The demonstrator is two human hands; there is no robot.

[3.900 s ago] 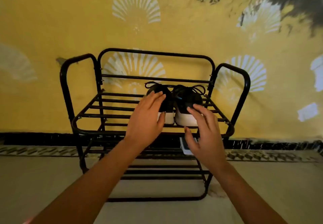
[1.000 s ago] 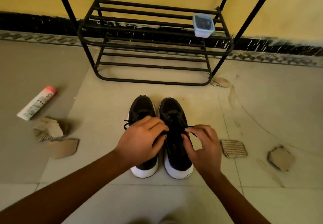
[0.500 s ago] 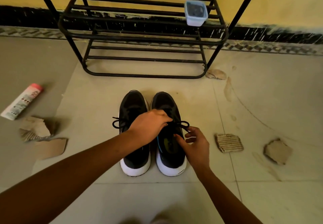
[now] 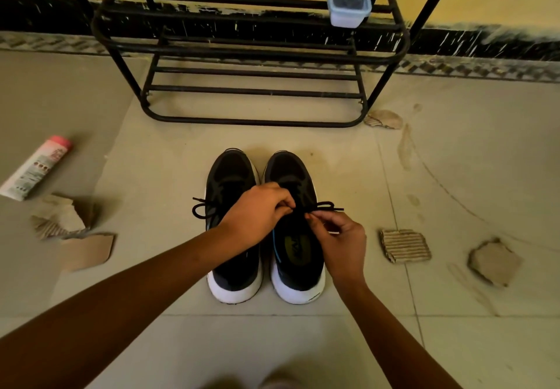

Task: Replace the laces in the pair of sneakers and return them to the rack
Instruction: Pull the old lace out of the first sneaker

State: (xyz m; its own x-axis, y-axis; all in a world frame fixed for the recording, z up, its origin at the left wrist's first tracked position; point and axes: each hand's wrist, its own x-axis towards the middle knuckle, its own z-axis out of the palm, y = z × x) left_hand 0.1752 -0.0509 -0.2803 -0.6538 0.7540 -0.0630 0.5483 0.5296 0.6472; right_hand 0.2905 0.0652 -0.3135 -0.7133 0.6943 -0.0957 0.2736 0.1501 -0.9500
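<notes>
As sneakers stand paired, left hand and right hand fingers pinching lace.

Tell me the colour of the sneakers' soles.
White soles, clearest in the head view.

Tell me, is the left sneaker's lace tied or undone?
Apparently tied: the left sneaker shows a lace loop at its side, though the left hand hides the knot.

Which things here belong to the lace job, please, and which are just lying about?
Job: left sneaker, right sneaker, lace pinched by left hand and right hand, rack, perhaps the tub.
Lying about: tube, cardboard scraps.
</notes>
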